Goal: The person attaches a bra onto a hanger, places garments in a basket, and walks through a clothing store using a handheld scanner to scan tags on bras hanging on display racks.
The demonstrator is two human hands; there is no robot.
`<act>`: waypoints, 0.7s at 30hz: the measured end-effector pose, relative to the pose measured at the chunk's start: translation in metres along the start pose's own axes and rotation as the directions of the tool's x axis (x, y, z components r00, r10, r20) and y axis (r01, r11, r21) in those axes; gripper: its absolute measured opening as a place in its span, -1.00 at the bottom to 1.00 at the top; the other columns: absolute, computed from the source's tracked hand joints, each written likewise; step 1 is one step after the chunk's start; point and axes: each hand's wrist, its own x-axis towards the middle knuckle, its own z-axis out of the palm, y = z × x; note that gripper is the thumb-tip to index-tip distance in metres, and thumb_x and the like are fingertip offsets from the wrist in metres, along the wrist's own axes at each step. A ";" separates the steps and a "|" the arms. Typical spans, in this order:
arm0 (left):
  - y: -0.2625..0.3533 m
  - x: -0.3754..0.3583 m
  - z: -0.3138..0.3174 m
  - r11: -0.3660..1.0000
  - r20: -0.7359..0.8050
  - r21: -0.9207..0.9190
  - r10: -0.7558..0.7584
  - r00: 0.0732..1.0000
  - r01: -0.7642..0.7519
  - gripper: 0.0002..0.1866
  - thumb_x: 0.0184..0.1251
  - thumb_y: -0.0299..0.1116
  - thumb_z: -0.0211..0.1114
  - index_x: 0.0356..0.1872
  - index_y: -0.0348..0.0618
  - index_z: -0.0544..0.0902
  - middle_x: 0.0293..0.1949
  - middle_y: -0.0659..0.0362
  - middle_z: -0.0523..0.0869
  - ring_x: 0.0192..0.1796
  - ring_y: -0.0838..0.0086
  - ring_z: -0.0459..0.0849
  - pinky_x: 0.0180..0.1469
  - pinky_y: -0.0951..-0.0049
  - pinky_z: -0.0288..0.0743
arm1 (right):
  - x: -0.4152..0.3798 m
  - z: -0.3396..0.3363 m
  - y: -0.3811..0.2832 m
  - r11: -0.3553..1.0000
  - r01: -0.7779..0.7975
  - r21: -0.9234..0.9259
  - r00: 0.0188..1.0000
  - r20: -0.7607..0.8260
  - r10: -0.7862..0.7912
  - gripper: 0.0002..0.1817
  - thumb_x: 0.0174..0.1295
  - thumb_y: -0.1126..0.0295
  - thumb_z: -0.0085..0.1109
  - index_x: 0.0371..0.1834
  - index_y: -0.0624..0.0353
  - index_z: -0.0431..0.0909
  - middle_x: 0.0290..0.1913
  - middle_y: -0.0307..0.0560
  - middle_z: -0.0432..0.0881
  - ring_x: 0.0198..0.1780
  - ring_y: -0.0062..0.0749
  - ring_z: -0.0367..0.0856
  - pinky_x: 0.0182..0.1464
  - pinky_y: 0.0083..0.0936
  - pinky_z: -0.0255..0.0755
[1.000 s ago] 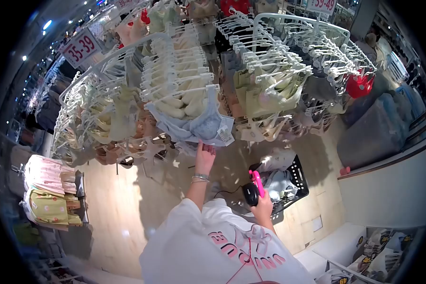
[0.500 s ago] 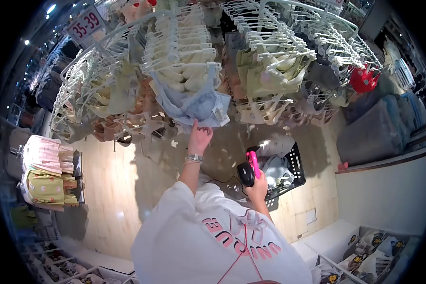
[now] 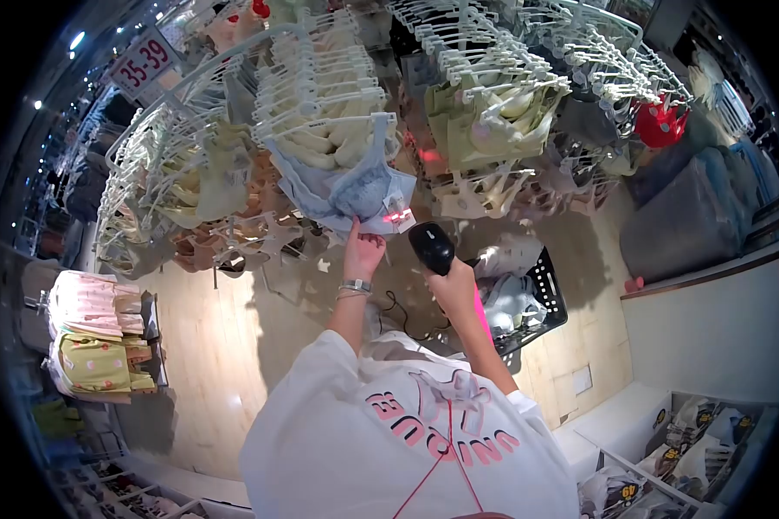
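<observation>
A light-blue bra (image 3: pixel 355 192) hangs at the front of a rail on a white hanger. My left hand (image 3: pixel 365 253) is closed at its lower edge, thumb up against the fabric and fingers curled. A white tag (image 3: pixel 396 216) on the bra carries a bright red light line. In my right hand (image 3: pixel 454 290) is a black barcode scanner (image 3: pixel 431 246), its head up and close to the tag. Something bright pink (image 3: pixel 482 317) shows beneath the right wrist. Cream bras (image 3: pixel 320 143) hang in a dense row behind the blue one.
Green bras (image 3: pixel 498 130) and other pieces crowd the rack to the right. A black basket (image 3: pixel 545 290) with garments stands on the floor by my right arm. A price sign (image 3: pixel 143 62) is at upper left, with pink and green clothes (image 3: pixel 86 303) on a stand below.
My right hand has raised the scanner from beside the basket up and left toward the tag, where a red light line now shows. My left hand stays at the bra.
</observation>
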 end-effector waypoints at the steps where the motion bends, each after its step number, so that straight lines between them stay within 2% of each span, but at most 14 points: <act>1: 0.000 0.001 -0.001 1.000 -0.002 -0.011 -0.012 1.000 0.012 -0.65 0.26 -0.09 0.33 -0.05 0.03 0.50 -0.09 0.34 0.50 -0.05 0.52 0.43 -0.06 0.42 0.29 | 0.000 0.001 0.000 0.998 -0.024 -0.052 1.000 0.011 0.025 -0.72 -0.13 0.28 0.30 -0.42 0.27 0.62 -0.50 0.24 0.61 -0.39 0.16 0.62 -0.34 -0.16 0.48; 3: 0.001 -0.002 0.001 1.000 -0.019 -0.016 -0.001 1.000 0.001 -0.68 0.26 -0.11 0.33 -0.07 0.04 0.50 -0.10 0.35 0.50 -0.06 0.53 0.42 -0.07 0.42 0.29 | 0.000 0.001 -0.004 0.987 -0.063 -0.150 0.997 0.034 0.068 -0.70 -0.14 0.26 0.30 -0.41 0.27 0.62 -0.50 0.24 0.61 -0.39 0.16 0.62 -0.33 -0.15 0.48; 13: 0.002 -0.005 0.007 0.998 -0.006 -0.040 -0.055 0.998 0.054 -0.70 0.27 -0.13 0.32 -0.08 0.04 0.48 -0.11 0.37 0.50 -0.09 0.55 0.40 -0.09 0.45 0.27 | 0.000 -0.024 -0.044 0.953 0.054 -0.299 0.990 0.141 -0.012 -0.63 -0.16 0.17 0.30 -0.36 0.24 0.63 -0.42 0.25 0.63 -0.30 0.17 0.62 -0.23 -0.11 0.50; 14: 0.002 -0.007 0.008 0.998 0.005 -0.038 -0.052 0.999 0.052 -0.66 0.26 -0.07 0.33 -0.07 0.06 0.48 -0.07 0.37 0.50 -0.06 0.56 0.40 -0.08 0.45 0.25 | -0.003 -0.026 -0.044 0.952 0.041 -0.304 0.985 0.173 0.013 -0.62 -0.16 0.17 0.30 -0.34 0.23 0.63 -0.41 0.25 0.63 -0.28 0.16 0.62 -0.22 -0.11 0.50; 18: -0.005 -0.015 0.017 0.999 0.147 -0.037 -0.012 0.989 0.017 -0.65 0.22 -0.02 0.35 -0.11 0.09 0.51 -0.09 0.41 0.54 -0.05 0.58 0.40 -0.10 0.45 0.23 | -0.013 -0.029 -0.030 0.936 0.017 -0.351 0.954 0.287 0.090 -0.60 -0.17 0.16 0.30 -0.29 0.22 0.64 -0.37 0.23 0.65 -0.25 0.13 0.64 -0.18 -0.11 0.50; 21: -0.011 -0.013 0.015 0.997 0.132 -0.070 -0.031 0.991 0.040 -0.67 0.22 -0.03 0.35 -0.12 0.09 0.52 -0.13 0.41 0.55 -0.06 0.59 0.40 -0.11 0.45 0.23 | -0.018 -0.032 -0.027 0.942 0.029 -0.335 0.949 0.306 0.079 -0.58 -0.17 0.15 0.31 -0.28 0.23 0.64 -0.35 0.22 0.66 -0.24 0.12 0.64 -0.17 -0.12 0.50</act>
